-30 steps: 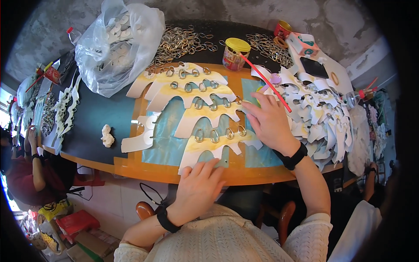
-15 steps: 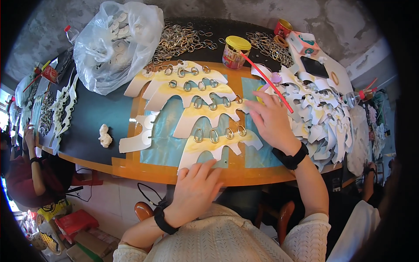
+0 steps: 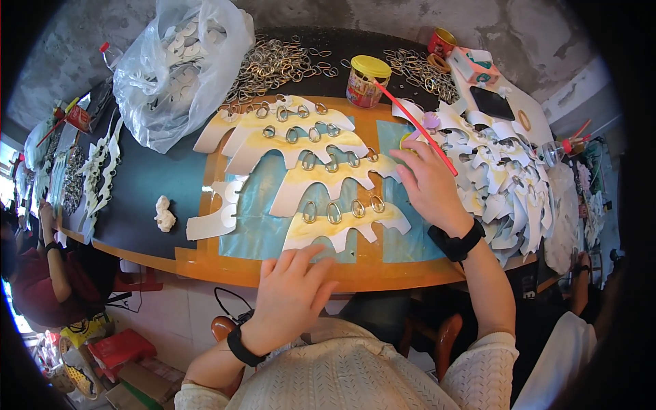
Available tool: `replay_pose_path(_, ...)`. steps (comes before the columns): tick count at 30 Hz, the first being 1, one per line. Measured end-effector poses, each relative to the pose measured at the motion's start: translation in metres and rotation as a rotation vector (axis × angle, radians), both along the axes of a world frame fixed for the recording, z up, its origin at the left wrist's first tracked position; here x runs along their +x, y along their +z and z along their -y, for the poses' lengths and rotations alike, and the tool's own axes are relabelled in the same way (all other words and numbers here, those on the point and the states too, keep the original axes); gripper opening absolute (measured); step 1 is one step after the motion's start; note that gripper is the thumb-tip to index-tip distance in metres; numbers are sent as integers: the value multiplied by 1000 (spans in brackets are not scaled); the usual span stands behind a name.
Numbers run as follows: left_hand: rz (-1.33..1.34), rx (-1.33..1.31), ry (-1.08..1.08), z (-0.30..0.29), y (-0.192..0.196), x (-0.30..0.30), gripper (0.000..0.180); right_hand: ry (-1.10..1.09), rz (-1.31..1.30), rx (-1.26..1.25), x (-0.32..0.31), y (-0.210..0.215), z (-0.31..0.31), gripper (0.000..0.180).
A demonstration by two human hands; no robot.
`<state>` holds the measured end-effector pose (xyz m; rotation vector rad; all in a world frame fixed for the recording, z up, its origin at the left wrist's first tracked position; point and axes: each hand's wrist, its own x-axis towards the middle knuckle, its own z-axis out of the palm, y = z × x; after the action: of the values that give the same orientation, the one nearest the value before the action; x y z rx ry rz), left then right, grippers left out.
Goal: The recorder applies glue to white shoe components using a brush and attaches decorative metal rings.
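My left hand (image 3: 292, 281) lies at the table's front edge, fingers spread and holding nothing. Its fingertips are just below the nearest white curved cut-out piece (image 3: 342, 229), which has a yellow-smeared band and several metal oval rings standing along it. My right hand (image 3: 434, 184) hovers right of the rows, fingers loosely bent and apart, with nothing visible in it. Beside its fingertips are the end of the second ringed piece (image 3: 301, 184) and a small yellow-rimmed thing (image 3: 406, 139), partly hidden. More ringed pieces (image 3: 294, 140) overlap farther back.
A yellow-lidded tub (image 3: 367, 82) stands at the back, a red stick (image 3: 420, 130) slanting from it past my right hand. White pieces (image 3: 502, 178) pile up at right. Loose rings (image 3: 277, 65), a plastic bag (image 3: 181, 82) of white pieces and a white lump (image 3: 164, 214) lie about.
My left hand has drawn back toward me and left, away from the nearest piece's lower edge. My right hand has shifted slightly right, its fingers more bent.
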<state>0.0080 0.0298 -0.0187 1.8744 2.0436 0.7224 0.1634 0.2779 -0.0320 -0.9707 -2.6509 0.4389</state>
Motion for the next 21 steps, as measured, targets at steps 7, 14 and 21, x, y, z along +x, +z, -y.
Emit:
replay_pose_path(7,-19,12,54,-1,13,-22,36,106,58,175,2,-9,-1,23)
replay_pose_path(14,421,-32,213,-14,21,-62,38,-4,-271,-109,4,-6,-15,23)
replay_pose_path(21,892,-336,302,-59,6,-112,51,-28,-95,-347,-10,12,-23,29)
